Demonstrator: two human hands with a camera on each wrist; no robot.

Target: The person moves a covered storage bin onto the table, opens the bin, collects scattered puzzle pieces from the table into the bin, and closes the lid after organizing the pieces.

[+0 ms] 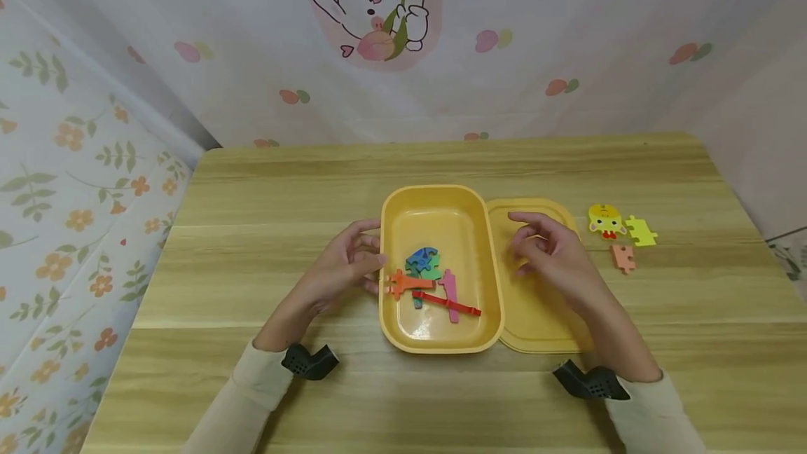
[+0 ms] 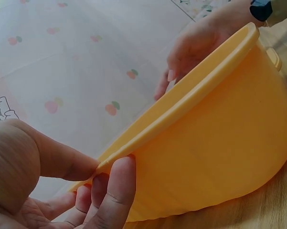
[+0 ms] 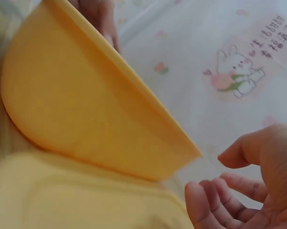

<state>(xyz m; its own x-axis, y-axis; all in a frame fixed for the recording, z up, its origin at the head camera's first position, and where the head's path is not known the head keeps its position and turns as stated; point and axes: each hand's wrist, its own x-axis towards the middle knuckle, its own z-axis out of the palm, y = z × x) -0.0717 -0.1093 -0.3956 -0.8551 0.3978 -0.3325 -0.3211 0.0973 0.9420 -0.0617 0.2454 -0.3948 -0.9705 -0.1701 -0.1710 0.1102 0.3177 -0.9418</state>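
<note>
A yellow plastic box [image 1: 496, 279] stands on the table with several foam-like puzzle pieces inside. Among them are a blue piece [image 1: 421, 258], an orange piece [image 1: 412, 284], a pink piece [image 1: 451, 300] and a long red strip [image 1: 463, 307]. My left hand [image 1: 343, 265] pinches the box's left rim between thumb and fingers, as the left wrist view shows. Over the flat yellow lid [image 1: 536, 328] hovers my right hand [image 1: 555, 251], its fingers loosely bent and nothing between them. The box's right wall lies just left of that hand.
Right of the lid lie a yellow animal-head piece [image 1: 605, 220], a yellow puzzle piece [image 1: 641, 230] and a salmon puzzle piece [image 1: 623, 258]. The wooden table [image 1: 265, 230] meets a printed curtain [image 1: 504, 104] at its back edge.
</note>
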